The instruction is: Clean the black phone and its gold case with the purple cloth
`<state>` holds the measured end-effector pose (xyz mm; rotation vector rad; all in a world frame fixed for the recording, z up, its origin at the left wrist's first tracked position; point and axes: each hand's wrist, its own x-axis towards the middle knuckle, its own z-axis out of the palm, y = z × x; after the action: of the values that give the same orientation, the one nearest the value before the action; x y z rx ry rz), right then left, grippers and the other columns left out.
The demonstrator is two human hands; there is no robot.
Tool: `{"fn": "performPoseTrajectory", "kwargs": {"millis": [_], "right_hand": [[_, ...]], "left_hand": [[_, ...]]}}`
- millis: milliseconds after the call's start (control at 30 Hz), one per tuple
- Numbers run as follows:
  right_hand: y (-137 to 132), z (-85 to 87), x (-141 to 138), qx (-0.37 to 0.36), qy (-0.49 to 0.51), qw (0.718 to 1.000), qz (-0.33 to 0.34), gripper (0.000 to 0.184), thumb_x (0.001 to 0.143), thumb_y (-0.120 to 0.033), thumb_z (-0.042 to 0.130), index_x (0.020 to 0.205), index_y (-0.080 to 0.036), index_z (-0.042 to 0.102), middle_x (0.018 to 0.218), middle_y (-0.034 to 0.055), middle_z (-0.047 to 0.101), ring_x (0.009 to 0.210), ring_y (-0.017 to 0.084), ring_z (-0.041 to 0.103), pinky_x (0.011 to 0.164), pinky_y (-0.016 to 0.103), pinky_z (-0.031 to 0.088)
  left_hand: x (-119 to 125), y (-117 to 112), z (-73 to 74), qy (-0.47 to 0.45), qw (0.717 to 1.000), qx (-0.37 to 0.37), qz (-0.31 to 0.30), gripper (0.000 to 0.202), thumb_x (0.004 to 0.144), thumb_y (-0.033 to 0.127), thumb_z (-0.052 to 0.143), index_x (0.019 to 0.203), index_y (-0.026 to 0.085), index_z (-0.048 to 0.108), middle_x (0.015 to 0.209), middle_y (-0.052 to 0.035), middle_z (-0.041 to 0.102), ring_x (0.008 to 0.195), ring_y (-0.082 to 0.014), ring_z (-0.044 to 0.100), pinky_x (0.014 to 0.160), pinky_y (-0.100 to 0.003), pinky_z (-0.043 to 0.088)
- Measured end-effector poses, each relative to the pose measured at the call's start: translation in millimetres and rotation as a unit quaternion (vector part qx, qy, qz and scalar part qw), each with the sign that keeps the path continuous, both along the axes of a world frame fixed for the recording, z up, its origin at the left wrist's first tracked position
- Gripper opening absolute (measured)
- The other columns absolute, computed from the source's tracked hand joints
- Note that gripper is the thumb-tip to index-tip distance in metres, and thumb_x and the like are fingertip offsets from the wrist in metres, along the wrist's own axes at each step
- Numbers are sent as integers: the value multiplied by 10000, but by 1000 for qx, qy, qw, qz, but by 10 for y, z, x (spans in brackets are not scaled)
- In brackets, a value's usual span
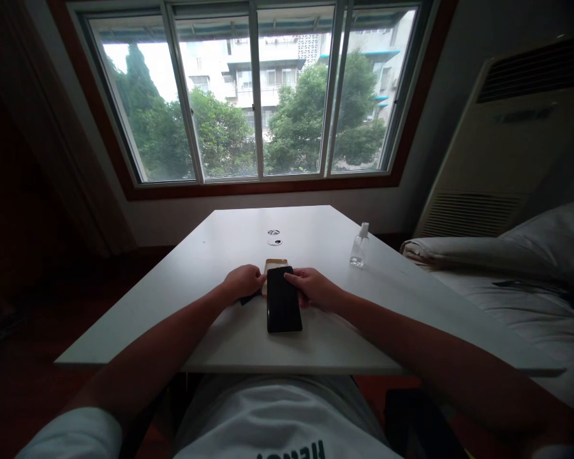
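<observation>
— Left hand and right hand sit close together over a white bench. Which one has a grip?

— The right hand: it grasps a black phone by its upper right edge, thumb on the front, dark screen facing up.

— And the left hand?

— Curled, back of the hand up, just beside the phone's upper left corner. Its fingertips are hard to make out, so whether it pinches anything cannot be told. Beneath it juts a dark item, too small to identify.

— Where exactly is the phone?

— Between the two hands, near the middle of the bench, its lower end toward the person. It covers part of a tan-rimmed case, whose far end shows past it. Whether the phone's lower end touches the bench is unclear.

— What else is on the bench?

— A clear bottle with a white cap, upright, off to the right and apart from the hands. Beyond the case, two round marks, one behind the other.

— And the room?

— A wide window frames trees and a pale building. At right, an air conditioner rises behind white bedding.
</observation>
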<state>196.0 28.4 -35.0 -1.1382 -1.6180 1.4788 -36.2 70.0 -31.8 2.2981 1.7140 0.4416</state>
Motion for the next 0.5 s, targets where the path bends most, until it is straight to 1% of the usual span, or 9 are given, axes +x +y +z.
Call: {"fn": "performPoseTrajectory", "kwargs": {"millis": [100, 200, 300, 433, 500], "right_hand": [[-22, 18, -30, -24, 1, 1000, -7, 257, 973, -386, 528, 950, -137, 589, 457, -1, 573, 356, 131, 518, 336, 194, 389], [-38, 42, -43, -37, 15, 999, -8, 236, 979, -362, 520, 925, -140, 582, 455, -2, 574, 351, 115, 501, 356, 185, 404], [-31, 39, -47, -32, 11, 999, -6, 247, 982, -368, 509, 954, -136, 589, 465, 5, 588, 357, 123, 517, 356, 191, 416], [16, -21, -43, 1, -54, 999, -8, 278, 979, -387, 490, 1038, -136, 592, 498, 31, 627, 396, 184, 593, 335, 231, 442], [30, -37, -35, 22, -90, 996, -6, 302, 974, -397, 493, 1104, -139, 582, 493, 30, 625, 392, 203, 597, 331, 253, 451]], "left_hand": [[-8, -8, 38, -2, 1000, -21, -11, 475, 906, 537, 473, 776, 156, 726, 755, -103, 692, 633, -190, 575, 610, -289, 366], [-34, -19, 69, -15, 999, -47, -22, 485, 910, 534, 459, 793, 155, 738, 727, -86, 691, 598, -178, 574, 578, -285, 360], [-39, -37, 83, -32, 997, -63, -36, 474, 911, 530, 453, 829, 173, 754, 708, -59, 690, 598, -173, 580, 574, -281, 366], [-29, -46, 80, -52, 995, -67, -49, 475, 902, 528, 467, 826, 163, 760, 677, -53, 677, 589, -166, 564, 573, -279, 365], [-30, -40, 74, -60, 995, -68, -52, 474, 894, 526, 477, 818, 154, 760, 672, -56, 674, 580, -162, 556, 569, -278, 361]]}}
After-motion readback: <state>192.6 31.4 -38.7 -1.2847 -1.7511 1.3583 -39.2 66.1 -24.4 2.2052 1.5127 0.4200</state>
